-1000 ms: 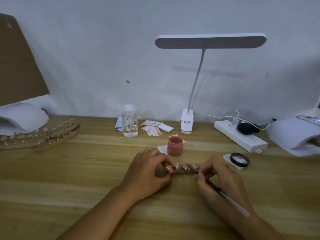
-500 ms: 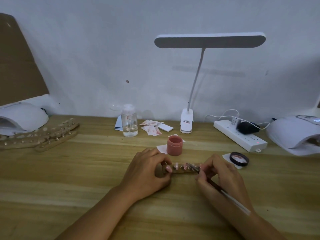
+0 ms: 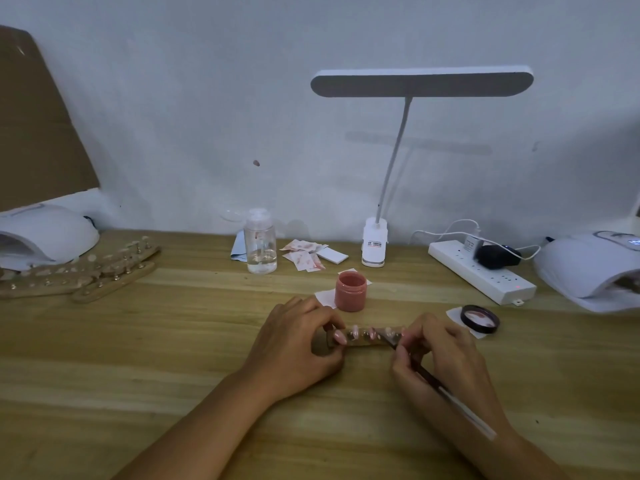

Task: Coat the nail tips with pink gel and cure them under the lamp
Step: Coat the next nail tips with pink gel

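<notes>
Near the jar [image 3: 349, 293], left hand [image 3: 294, 344] pinches strip [image 3: 367, 337]; right hand [image 3: 441, 355] holds brush [image 3: 430, 378].

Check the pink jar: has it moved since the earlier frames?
No. The jar stands in the same spot as before, in front of and slightly left of the lamp base.

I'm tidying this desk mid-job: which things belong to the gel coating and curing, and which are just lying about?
For the job: brush, nail-tip holder, pink gel jar, right curing lamp.
Lying about: clear bottle, stained wipes, desk lamp, spare holders.
</notes>
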`<control>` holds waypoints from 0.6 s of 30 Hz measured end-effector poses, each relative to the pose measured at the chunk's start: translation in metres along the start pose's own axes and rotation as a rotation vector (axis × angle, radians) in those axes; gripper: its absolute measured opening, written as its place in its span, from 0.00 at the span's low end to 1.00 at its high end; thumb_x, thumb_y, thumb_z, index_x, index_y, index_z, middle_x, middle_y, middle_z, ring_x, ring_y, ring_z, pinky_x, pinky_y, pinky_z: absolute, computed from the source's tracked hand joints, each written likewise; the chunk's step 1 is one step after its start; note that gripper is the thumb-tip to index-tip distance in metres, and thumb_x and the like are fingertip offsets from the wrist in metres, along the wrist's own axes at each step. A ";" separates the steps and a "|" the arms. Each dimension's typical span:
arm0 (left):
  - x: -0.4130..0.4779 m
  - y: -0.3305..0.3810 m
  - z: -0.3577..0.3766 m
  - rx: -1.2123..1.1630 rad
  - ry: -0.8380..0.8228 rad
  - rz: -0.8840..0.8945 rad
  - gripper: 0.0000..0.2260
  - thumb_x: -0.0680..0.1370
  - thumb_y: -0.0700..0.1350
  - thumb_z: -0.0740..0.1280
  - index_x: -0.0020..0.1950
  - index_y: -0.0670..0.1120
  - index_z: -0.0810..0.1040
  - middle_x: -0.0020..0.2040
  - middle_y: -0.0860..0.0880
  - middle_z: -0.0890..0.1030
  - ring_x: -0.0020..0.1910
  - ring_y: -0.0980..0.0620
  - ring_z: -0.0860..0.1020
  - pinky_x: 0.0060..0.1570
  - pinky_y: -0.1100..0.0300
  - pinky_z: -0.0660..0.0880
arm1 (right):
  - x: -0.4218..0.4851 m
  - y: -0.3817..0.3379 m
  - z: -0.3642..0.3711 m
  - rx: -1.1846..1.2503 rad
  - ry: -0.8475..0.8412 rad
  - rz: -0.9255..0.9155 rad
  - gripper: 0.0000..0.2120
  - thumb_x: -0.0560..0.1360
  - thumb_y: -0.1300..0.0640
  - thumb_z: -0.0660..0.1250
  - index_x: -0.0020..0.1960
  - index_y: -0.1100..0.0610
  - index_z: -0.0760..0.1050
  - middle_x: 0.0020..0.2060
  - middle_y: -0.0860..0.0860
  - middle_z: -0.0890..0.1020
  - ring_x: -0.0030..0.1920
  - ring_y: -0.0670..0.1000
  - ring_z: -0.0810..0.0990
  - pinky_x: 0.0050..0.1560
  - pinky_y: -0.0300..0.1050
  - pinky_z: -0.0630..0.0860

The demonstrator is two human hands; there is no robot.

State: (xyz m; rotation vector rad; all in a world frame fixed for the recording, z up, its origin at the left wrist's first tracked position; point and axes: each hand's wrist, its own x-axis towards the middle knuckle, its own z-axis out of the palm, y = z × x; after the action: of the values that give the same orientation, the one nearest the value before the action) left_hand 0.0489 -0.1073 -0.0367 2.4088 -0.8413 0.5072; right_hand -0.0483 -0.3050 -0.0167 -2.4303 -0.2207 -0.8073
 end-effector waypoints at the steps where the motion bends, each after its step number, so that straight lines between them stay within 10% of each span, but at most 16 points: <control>1: 0.000 0.000 0.000 0.000 0.002 0.001 0.14 0.68 0.61 0.63 0.50 0.59 0.79 0.45 0.62 0.75 0.47 0.62 0.70 0.51 0.59 0.70 | 0.000 0.001 0.001 -0.020 -0.008 -0.029 0.14 0.66 0.63 0.73 0.42 0.49 0.71 0.32 0.40 0.76 0.46 0.37 0.76 0.55 0.49 0.74; 8: 0.000 -0.002 0.001 0.008 0.012 -0.007 0.12 0.70 0.60 0.63 0.50 0.60 0.79 0.43 0.62 0.76 0.45 0.63 0.71 0.50 0.61 0.68 | 0.002 -0.001 -0.001 0.003 0.208 -0.111 0.04 0.70 0.51 0.61 0.42 0.51 0.72 0.33 0.41 0.75 0.47 0.38 0.73 0.48 0.39 0.69; 18: 0.001 -0.002 0.001 -0.046 -0.009 -0.075 0.16 0.75 0.58 0.69 0.62 0.59 0.74 0.48 0.65 0.80 0.48 0.63 0.75 0.54 0.60 0.70 | 0.005 0.000 -0.002 0.022 0.340 -0.027 0.02 0.78 0.56 0.66 0.48 0.54 0.75 0.34 0.41 0.77 0.42 0.42 0.76 0.46 0.53 0.75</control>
State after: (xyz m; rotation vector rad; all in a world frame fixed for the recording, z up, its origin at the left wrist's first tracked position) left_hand 0.0509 -0.1068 -0.0378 2.3923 -0.7551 0.4442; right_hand -0.0453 -0.3059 -0.0125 -2.2295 -0.1305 -1.2052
